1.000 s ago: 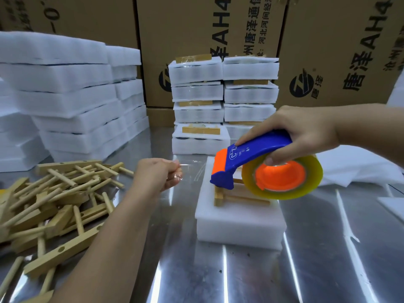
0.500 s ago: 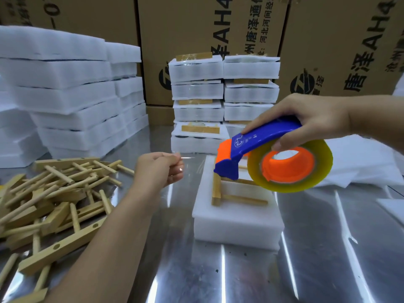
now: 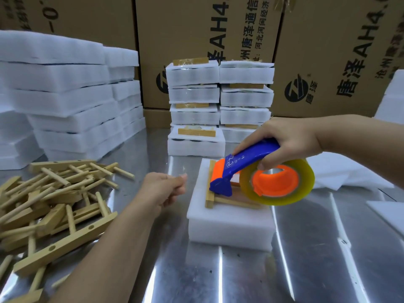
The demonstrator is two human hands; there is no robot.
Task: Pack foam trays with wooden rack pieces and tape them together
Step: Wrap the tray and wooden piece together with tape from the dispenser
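Note:
A white foam tray [image 3: 229,224] lies on the metal table, with a wooden rack piece [image 3: 210,189] set in its top. My right hand [image 3: 284,141] grips the blue handle of a blue and orange tape dispenser [image 3: 247,167], which carries a clear tape roll [image 3: 277,182] and hovers just over the tray, hiding part of the rack piece. My left hand [image 3: 164,186] is just left of the tray, with thumb and fingers pinched together. It seems to hold the end of the clear tape, which barely shows.
A loose pile of wooden rack pieces [image 3: 54,197] lies at the left. Bare foam trays [image 3: 65,101] are stacked at back left, taped packs [image 3: 218,99] at back centre, and cardboard boxes [image 3: 328,51] stand behind. Loose foam sheets [image 3: 341,171] lie at the right.
The dispenser's nose has dropped down and left toward the tray's top. My left hand has come slightly lower and nearer the tray's left edge.

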